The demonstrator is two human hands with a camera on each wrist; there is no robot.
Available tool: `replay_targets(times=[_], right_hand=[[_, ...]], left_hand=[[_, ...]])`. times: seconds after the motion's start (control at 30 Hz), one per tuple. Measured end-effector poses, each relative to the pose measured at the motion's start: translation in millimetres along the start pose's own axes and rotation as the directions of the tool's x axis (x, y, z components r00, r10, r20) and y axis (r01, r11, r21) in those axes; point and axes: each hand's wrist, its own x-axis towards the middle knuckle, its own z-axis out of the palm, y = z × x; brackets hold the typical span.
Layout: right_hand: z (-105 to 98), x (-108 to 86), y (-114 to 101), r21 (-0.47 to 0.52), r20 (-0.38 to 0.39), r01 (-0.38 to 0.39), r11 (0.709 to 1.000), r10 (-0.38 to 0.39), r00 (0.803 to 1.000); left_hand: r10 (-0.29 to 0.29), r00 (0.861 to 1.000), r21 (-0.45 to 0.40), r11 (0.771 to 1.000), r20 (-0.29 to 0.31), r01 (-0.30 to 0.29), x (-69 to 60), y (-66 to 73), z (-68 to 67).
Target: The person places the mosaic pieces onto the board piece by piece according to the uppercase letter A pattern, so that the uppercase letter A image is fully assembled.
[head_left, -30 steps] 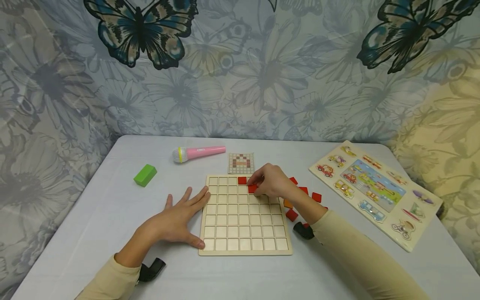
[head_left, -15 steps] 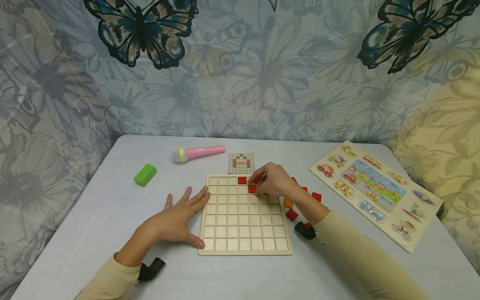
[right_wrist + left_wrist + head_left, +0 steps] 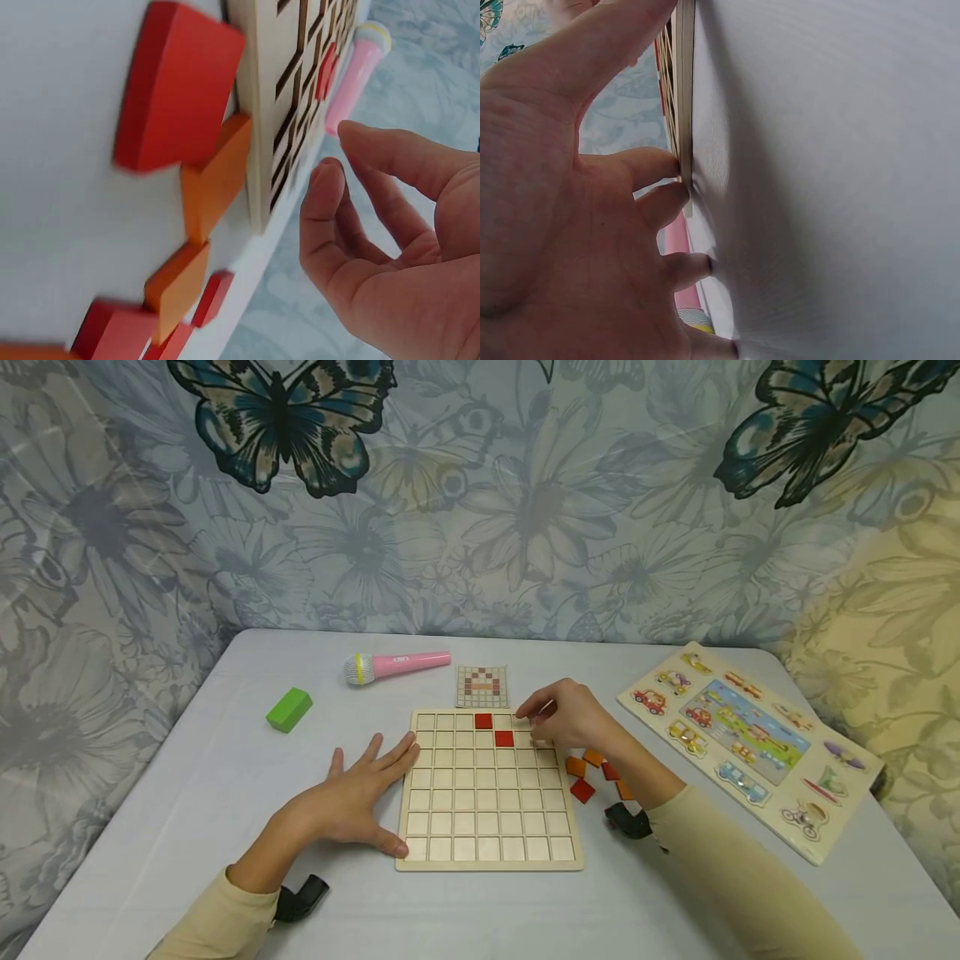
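Note:
A wooden grid board (image 3: 487,810) lies flat on the white table. Two red square tiles sit in its cells: one red tile (image 3: 483,721) in the far row, another red tile (image 3: 505,739) one row nearer and one column right. My left hand (image 3: 345,806) is spread along the board's left edge, thumb and fingertips touching it. Over the board's far right corner is my right hand (image 3: 566,718); in the right wrist view its fingers (image 3: 322,191) are loosely bent, with a gap to the thumb and nothing held. Loose red tiles (image 3: 180,90) and orange tiles (image 3: 217,180) lie right of the board.
Beyond the board lies a small pattern card (image 3: 482,687). A pink toy microphone (image 3: 405,665) and a green block (image 3: 289,710) are at the back left. At the right is a vehicle picture puzzle (image 3: 750,752). Patterned fabric (image 3: 480,527) hangs behind the table.
My right hand has let go of the second red tile, left in its cell, and moved right. More loose tiles show beneath the right forearm. My left hand stays in place.

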Motion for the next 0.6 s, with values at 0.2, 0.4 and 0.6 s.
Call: replay_targets(times=[0.2, 0.4, 0.6], right_hand=[[-11.7, -4.5, 9.9, -0.015, -0.024, -0.004, 1.000, 0.004, 1.000], [-24.5, -8.0, 21.4, -0.016, -0.039, -0.057, 0.998, 0.057, 0.998], [-35.5, -11.5, 32.4, -0.011, -0.045, -0.088, 0.996, 0.088, 0.995]], left_hand=[[-0.004, 1.000, -0.006, 1.000, 0.001, 0.004, -0.4, 0.1, -0.6], [-0.012, 1.000, 0.001, 1.000, 0.007, 0.012, -0.1, 0.3, -1.0], [-0.009, 1.000, -0.003, 1.000, 0.006, 0.009, -0.1, 1.3, -1.6]])
